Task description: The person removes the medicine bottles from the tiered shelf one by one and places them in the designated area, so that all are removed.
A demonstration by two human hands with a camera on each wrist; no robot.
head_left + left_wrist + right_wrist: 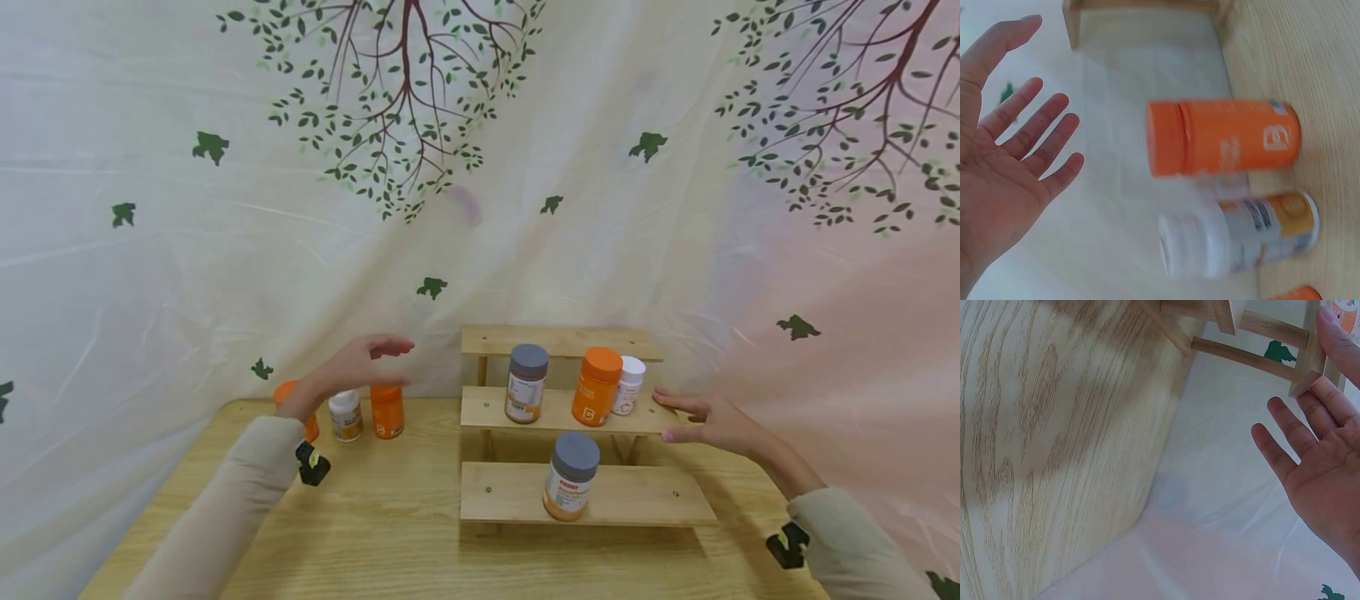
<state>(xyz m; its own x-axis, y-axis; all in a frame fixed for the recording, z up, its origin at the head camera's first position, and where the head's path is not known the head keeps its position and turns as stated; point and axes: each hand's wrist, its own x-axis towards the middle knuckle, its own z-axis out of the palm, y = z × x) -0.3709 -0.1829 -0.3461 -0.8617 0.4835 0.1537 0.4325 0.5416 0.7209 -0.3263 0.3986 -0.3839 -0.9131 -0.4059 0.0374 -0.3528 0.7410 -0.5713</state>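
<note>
My left hand (360,365) is raised, fingers spread and holding nothing, over an orange bottle (387,415) on the table. In the left wrist view its bare palm (1004,181) shows apart from the orange bottle (1229,137) and a white bottle (1241,237). My right hand (712,423) is at the right end of the stepped wooden rack (480,408), thumb and fingers apart. In the right wrist view, the right hand (1329,469) has its thumb and upper fingertips right at the middle shelf's edge, around its corner.
On the middle shelf stand a grey-lidded jar (527,383), an orange jar (597,387) and a small white bottle (628,386). Another grey-lidded jar (572,477) stands on the lowest shelf. Left on the table, a second orange bottle (311,429) is partly behind my forearm. A curtain (150,292) hangs behind.
</note>
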